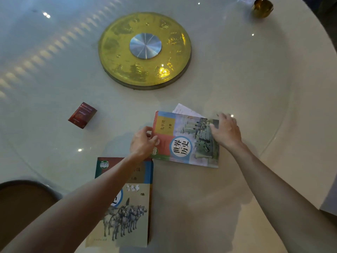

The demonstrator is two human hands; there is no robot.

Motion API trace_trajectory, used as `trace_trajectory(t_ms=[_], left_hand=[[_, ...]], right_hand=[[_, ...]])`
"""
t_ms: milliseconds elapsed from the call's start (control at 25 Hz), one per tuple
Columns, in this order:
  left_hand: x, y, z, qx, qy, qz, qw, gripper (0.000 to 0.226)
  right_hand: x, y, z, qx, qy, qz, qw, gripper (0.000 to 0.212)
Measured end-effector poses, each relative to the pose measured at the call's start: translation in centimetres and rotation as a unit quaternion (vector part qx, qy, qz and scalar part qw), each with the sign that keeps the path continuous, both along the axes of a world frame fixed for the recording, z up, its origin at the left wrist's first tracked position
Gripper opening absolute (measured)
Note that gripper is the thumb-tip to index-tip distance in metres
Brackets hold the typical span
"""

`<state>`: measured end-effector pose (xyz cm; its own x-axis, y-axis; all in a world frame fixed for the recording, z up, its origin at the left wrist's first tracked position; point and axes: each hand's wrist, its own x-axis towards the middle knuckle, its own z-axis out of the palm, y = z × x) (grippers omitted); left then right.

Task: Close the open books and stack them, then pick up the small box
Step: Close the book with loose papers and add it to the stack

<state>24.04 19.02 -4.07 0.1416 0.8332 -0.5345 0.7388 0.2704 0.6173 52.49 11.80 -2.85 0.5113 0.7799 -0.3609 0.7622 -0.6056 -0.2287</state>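
Two closed textbooks lie on the round table. The colourful history book (184, 139) lies ahead, with white pages (184, 109) sticking out past its far edge. My left hand (143, 141) grips its left edge, thumb on the cover. My right hand (226, 131) lies flat on its right side. The horse-cover book (131, 212) rests nearer to me, partly hidden under my left forearm. The small red box (82, 115) sits apart on the table, to the left of both books.
A round golden turntable base with a silver hub (145, 49) sits under the glass at the table's centre. A small golden cup (262, 7) stands far right. A dark chair back (23, 201) shows at lower left.
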Motion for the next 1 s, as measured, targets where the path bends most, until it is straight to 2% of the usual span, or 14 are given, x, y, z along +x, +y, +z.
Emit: trace_trajectory(t_ms=[120, 360, 520, 640, 800, 920, 1000], left_hand=[[-0.2, 0.5, 0.0, -0.009, -0.041, 0.056, 0.998, 0.032], [-0.3, 1.0, 0.3, -0.033, -0.104, 0.045, 0.993, 0.038], [-1.1, 1.1, 0.4, -0.025, -0.151, 0.050, 0.987, 0.038], [-1.4, 1.0, 0.3, -0.032, -0.168, 0.064, 0.983, 0.035], [-0.6, 1.1, 0.5, -0.090, -0.169, 0.066, 0.979, 0.041], [-0.5, 1.1, 0.9, -0.067, -0.174, 0.059, 0.981, 0.038], [-1.0, 1.1, 1.1, -0.042, -0.190, 0.065, 0.979, 0.027]], right_hand=[[0.0, 2.1, -0.2, -0.023, 0.016, 0.054, 0.998, 0.053], [-1.3, 5.2, 0.2, -0.033, 0.054, 0.132, 0.989, 0.048], [-3.0, 6.3, 0.4, -0.038, 0.122, 0.159, 0.979, 0.042], [-3.2, 6.9, 0.7, -0.033, 0.157, 0.154, 0.975, 0.043], [-2.8, 7.2, 0.5, -0.053, 0.123, 0.130, 0.982, 0.049], [-3.2, 7.7, 0.3, -0.055, 0.148, 0.139, 0.978, 0.041], [-3.2, 8.0, 0.3, -0.045, 0.172, 0.143, 0.974, 0.039]])
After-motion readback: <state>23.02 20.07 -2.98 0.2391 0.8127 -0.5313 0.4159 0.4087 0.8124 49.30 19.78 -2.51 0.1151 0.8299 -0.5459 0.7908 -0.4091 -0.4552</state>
